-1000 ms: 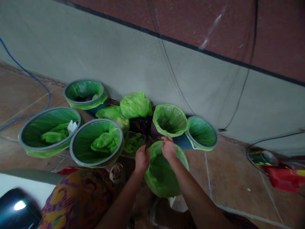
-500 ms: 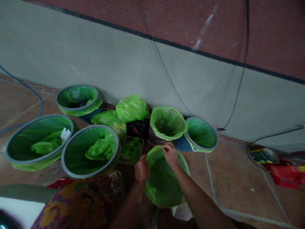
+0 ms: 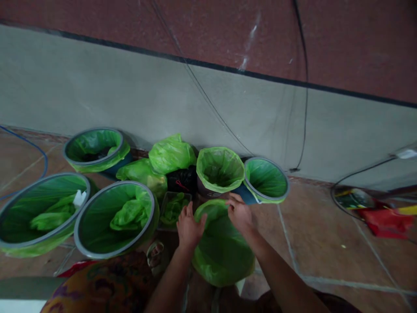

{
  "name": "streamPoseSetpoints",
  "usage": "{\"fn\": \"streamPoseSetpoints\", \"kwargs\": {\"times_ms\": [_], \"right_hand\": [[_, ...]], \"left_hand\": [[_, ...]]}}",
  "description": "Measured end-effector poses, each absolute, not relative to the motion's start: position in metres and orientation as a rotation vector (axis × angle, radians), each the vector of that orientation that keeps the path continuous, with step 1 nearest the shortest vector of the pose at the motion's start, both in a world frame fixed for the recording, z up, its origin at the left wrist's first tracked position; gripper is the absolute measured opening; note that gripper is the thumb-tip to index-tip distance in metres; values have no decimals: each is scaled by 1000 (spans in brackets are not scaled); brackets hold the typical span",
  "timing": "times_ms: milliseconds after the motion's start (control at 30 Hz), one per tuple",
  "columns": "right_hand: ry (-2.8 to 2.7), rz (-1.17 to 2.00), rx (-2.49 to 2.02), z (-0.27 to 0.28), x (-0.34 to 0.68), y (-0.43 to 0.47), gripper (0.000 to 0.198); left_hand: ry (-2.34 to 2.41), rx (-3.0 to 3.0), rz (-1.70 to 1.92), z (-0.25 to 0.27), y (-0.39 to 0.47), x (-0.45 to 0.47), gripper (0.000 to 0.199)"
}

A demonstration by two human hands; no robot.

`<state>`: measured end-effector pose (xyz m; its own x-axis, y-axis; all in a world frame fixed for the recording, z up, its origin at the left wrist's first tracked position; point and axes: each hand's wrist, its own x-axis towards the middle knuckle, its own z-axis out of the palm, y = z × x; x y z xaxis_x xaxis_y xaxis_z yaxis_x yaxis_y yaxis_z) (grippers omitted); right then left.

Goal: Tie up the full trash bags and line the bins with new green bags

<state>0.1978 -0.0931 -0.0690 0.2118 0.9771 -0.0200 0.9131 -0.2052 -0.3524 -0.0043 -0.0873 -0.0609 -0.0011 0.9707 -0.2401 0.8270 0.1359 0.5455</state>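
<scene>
A green bin liner (image 3: 223, 250) lines a bin in front of me, its edge folded over the rim. My left hand (image 3: 190, 227) is at the left side of that rim, fingers spread apart and holding nothing. On the far right part of the rim, my right hand (image 3: 240, 213) has its fingers bent over the liner's edge, which it appears to pinch. Just beyond stands a dark bin (image 3: 220, 169) with a green liner folded over its top. To the left of my left hand sits a small clear container (image 3: 176, 208) holding crumpled green plastic.
Large lined bins (image 3: 114, 219) with grey rims stand at left, some holding crumpled bags. Tied green bags (image 3: 172, 154) and a black bag (image 3: 182, 178) lean near the wall. A blue lined bin (image 3: 266, 180) stands right of the dark one. Cables hang along the wall; a red item (image 3: 386, 221) lies right.
My left hand has let go of the liner's edge and its fingers have spread. My right hand stays at the rim, fingers less tightly closed. The view has shifted slightly right.
</scene>
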Motion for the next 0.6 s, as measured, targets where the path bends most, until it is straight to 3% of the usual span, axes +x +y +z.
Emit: {"fn": "streamPoseSetpoints", "kwargs": {"times_ms": [133, 367, 600], "right_hand": [[-1575, 324, -2373, -72, 223, -92, 32], [-1744, 708, -2447, -102, 235, -96, 39], [-1804, 522, -2583, -108, 220, -107, 43]], "left_hand": [[1812, 1615, 361, -64, -55, 4, 46], [1741, 1808, -37, -86, -58, 10, 44], [1813, 2013, -309, -89, -69, 15, 40]]}}
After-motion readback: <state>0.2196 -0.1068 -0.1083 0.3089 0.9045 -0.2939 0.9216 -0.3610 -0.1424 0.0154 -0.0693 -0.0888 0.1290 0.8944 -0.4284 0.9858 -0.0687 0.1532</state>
